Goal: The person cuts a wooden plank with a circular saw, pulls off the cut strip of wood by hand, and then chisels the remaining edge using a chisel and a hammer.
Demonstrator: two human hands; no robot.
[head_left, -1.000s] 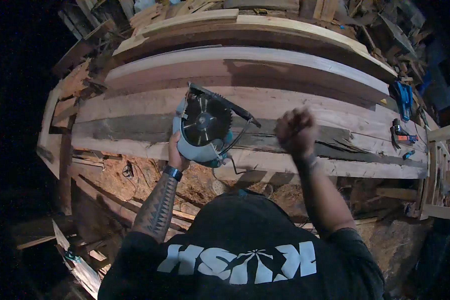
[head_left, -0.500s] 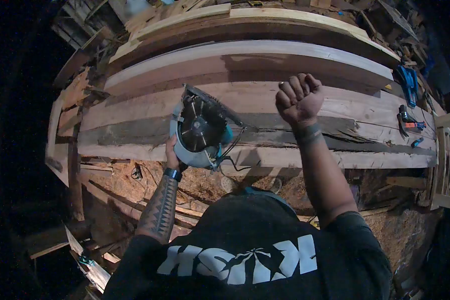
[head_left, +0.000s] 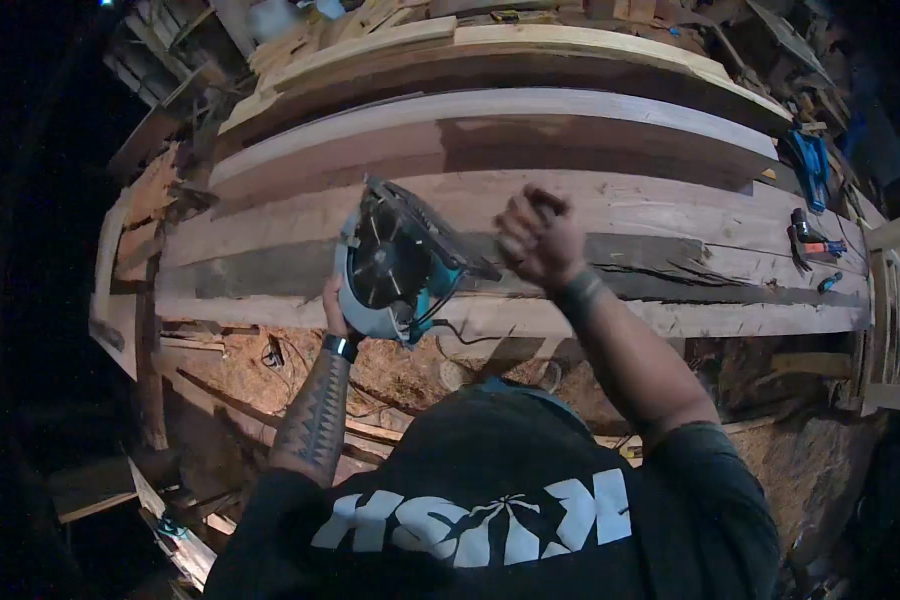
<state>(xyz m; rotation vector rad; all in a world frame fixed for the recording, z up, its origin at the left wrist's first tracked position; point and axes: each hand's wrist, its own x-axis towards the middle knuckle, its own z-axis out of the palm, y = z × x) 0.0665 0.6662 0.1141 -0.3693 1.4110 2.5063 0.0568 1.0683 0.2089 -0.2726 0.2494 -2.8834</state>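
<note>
One saw (head_left: 388, 275) is above the planks (head_left: 670, 318); we hold it in our left hand (head_left: 337, 308), whose fingers clamp on its side. Near it, our right hand (head_left: 544, 240) has the fingers curled together.

Sawdust-strewn floor (head_left: 232, 358) in dim light

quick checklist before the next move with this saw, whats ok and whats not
1. Left hand holding the saw: ok.
2. Right hand clear of the blade: ok, raised beside the saw, not touching the blade.
3. Blade covered: not ok, its face is exposed.
4. Blade at a standstill: cannot tell.
5. Cord unplugged: cannot tell, its far end is not made out.
</note>
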